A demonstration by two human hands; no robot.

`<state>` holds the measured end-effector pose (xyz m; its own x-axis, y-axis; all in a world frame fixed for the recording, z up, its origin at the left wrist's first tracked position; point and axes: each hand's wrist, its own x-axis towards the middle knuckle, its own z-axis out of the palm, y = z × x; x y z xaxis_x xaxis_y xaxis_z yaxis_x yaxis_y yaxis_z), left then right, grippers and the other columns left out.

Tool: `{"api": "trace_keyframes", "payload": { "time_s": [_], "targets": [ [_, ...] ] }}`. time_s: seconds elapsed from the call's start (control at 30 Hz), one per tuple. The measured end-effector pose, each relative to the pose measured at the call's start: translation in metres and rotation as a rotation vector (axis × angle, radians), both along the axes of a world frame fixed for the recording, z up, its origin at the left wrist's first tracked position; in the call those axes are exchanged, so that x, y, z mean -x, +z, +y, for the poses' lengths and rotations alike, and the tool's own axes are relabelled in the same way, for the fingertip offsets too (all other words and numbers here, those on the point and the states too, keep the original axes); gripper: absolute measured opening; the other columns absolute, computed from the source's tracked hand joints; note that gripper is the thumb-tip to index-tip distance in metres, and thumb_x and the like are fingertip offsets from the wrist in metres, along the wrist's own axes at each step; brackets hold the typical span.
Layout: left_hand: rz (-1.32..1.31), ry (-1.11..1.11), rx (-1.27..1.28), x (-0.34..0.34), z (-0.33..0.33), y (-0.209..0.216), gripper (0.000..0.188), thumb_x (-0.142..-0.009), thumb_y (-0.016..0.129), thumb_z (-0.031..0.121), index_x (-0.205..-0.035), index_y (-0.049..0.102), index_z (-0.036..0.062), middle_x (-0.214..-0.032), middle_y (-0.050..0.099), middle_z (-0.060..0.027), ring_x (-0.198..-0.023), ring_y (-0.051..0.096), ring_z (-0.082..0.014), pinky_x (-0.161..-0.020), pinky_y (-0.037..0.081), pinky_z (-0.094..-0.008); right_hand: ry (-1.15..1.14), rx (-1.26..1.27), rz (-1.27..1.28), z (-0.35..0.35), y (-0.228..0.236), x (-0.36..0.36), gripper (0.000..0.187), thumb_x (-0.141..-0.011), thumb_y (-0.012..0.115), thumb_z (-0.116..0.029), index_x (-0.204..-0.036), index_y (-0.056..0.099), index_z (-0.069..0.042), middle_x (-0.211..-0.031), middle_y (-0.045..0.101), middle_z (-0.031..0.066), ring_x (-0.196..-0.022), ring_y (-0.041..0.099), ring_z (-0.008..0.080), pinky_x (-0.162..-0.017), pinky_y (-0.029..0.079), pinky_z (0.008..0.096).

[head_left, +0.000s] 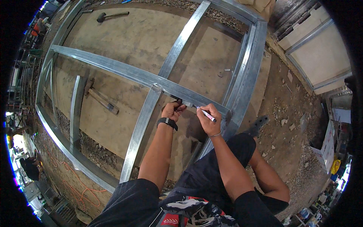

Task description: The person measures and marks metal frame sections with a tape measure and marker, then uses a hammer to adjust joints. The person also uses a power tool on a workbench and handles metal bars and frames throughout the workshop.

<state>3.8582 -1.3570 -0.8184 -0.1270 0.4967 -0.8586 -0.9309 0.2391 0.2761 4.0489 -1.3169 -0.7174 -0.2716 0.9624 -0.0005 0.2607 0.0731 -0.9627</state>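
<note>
A galvanized steel frame (143, 77) lies before me, with long and cross bars meeting near its middle. My right hand (208, 119) grips a white marker pen (206, 114), its tip at the near edge of the long bar. Just left of it, my left hand (174, 111) is closed at the same edge, thumb and fingers bent. A small dark and pale metallic piece (186, 103) shows at its fingers, too hidden to name. On my left wrist is a black watch (167, 122).
Under the frame lies a tan board (109, 128). A wood-handled hammer (101, 99) rests left inside the frame; a mallet (112, 16) lies at the far left. An orange cord (81, 191) trails at lower left. Stony ground and a framed panel (321, 53) are at right.
</note>
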Motion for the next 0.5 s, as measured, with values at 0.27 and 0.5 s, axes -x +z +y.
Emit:
{"api": "trace_keyframes", "payload": {
  "time_s": [0.27,0.5],
  "targets": [
    [0.037,0.029,0.004,-0.004,0.001,0.010,0.018,-0.093,0.054,-0.001,-0.107,0.064,-0.0005,-0.095,0.067,-0.0124,-0.074,0.070,-0.0270,-0.083,0.060,-0.0447,-0.016,-0.044,-0.023,0.000,-0.001,0.000,0.015,-0.088,0.078,-0.007,-0.087,0.064,-0.002,-0.081,0.068,0.0017,-0.076,0.061,0.0066,-0.068,0.051,0.0263],
    [-0.003,-0.008,0.005,-0.008,0.008,0.008,0.016,-0.093,0.055,0.000,-0.107,0.063,-0.0016,-0.095,0.068,-0.0137,-0.073,0.069,-0.0271,-0.084,0.061,-0.0458,-0.212,0.208,0.275,0.012,0.020,-0.027,0.011,-0.095,0.070,-0.010,-0.098,0.066,-0.001,-0.090,0.072,0.0070,-0.082,0.066,0.0118,-0.074,0.054,0.0266]
  ]
}}
